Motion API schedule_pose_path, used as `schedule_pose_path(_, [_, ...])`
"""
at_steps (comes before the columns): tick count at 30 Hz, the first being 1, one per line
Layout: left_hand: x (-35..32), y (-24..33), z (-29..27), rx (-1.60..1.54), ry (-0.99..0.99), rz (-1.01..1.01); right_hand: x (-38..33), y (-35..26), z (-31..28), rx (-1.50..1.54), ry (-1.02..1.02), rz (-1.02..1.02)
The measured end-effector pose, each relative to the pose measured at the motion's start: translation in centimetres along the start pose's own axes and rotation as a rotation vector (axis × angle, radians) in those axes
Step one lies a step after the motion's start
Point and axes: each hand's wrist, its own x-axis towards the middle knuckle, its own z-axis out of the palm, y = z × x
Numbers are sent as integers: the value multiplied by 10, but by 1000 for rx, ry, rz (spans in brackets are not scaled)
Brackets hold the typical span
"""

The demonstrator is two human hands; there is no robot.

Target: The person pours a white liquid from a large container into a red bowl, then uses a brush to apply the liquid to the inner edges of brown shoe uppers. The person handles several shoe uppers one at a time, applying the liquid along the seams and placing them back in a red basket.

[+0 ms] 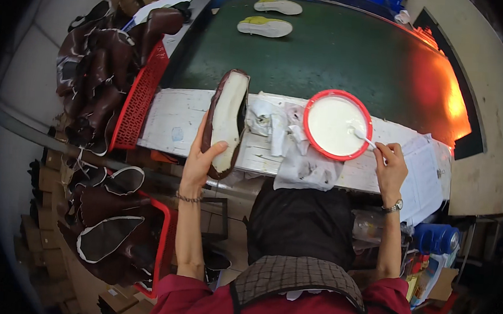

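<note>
Hands: left grips 1 brown shoe upper, right pinches 1 brush in 1 red glue bowl.

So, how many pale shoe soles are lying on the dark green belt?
2. One pale sole lies at the far end of the green belt. The other pale sole lies just nearer, slightly to the left. More may be hidden beyond the picture's top edge.

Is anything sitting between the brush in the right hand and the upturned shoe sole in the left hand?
Yes. Between the brush dipped in the red bowl and the shoe lies a heap of stained white rags on the white bench.
</note>
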Motion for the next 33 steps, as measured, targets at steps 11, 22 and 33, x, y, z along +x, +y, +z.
schedule_pose_path(11, [-60,21,53,-460,-18,-226,50,-145,-16,719,-86,-154])
schedule_pose_path(22, [-73,29,80,-387,-16,-187,68,-189,32,616,82,-368])
schedule_pose_path(33, [-57,26,90,-409,35,-179,50,-181,14,610,-144,-403])
